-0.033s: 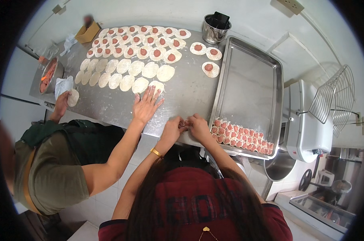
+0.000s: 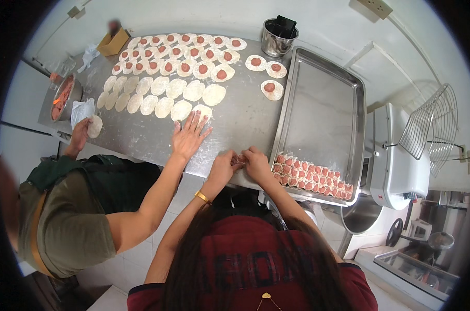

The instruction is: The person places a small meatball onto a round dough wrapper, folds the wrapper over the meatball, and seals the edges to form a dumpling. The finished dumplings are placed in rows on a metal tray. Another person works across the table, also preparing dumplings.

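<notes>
At the near edge of the steel table, my left hand (image 2: 223, 167) and my right hand (image 2: 257, 164) meet, fingers closed round a small dumpling (image 2: 238, 160) with pink meat filling. The fingers hide most of its wrapper. Just right of my right hand is a large metal tray (image 2: 323, 129), and packed rows of open-topped dumplings (image 2: 311, 176) line its near end. Three wrappers topped with meat (image 2: 270, 89) lie beyond my hands, beside the tray.
A co-worker's hand (image 2: 189, 137) rests on bare wrappers (image 2: 164, 107); their other hand holds one wrapper (image 2: 94, 126). Farther back lie rows of meat-topped wrappers (image 2: 185, 67). A bowl of filling (image 2: 74, 96) stands left, a metal pail (image 2: 278, 44) at the back, a white machine (image 2: 395, 155) right.
</notes>
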`<state>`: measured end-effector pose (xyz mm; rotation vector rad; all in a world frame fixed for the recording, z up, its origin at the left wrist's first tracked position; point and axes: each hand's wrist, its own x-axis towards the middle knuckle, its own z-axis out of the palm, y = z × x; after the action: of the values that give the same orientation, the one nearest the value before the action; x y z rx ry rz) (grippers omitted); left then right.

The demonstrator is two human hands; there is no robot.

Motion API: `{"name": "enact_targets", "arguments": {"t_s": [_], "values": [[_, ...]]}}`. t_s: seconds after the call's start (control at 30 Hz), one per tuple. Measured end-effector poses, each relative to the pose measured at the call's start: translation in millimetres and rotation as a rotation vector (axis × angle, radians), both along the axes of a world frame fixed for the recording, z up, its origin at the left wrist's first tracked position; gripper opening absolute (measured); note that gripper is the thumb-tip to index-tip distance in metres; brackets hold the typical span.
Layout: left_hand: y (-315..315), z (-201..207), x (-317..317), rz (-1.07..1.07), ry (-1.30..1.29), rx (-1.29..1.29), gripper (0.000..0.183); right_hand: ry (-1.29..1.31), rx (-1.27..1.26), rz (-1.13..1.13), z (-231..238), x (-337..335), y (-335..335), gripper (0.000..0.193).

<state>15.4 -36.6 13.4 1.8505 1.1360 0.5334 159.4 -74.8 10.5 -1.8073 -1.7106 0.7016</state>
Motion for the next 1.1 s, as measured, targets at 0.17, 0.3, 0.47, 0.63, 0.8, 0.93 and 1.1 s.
{"name": "enact_targets", "arguments": {"t_s": [0.17,0.3,0.47,0.63,0.8,0.93,1.1], "values": [[7,-2,2,0.017,0.05,0.136,0.026,0.008,0.147,-0.034,0,6,7,0.022],[9,-4,3,-0.001,-0.091,0.102,0.028,0.01,0.036,-0.031,3,3,5,0.018],[8,-5,5,0.024,-0.048,0.127,0.026,0.125,0.068,-0.052,2,1,8,0.015],[7,-5,4,0.026,-0.058,0.163,0.026,0.101,0.061,-0.029,3,4,7,0.025],[8,-4,2,0.006,-0.024,0.145,0.027,0.053,-0.022,0.005,6,5,7,0.036],[13,-4,-11,0.084,-0.076,0.144,0.031,-0.115,0.162,0.119,4,3,2,0.041],[45,-10,-9,0.104,-0.03,0.203,0.023,-0.114,0.169,0.197,11,1,1,0.036]]}}
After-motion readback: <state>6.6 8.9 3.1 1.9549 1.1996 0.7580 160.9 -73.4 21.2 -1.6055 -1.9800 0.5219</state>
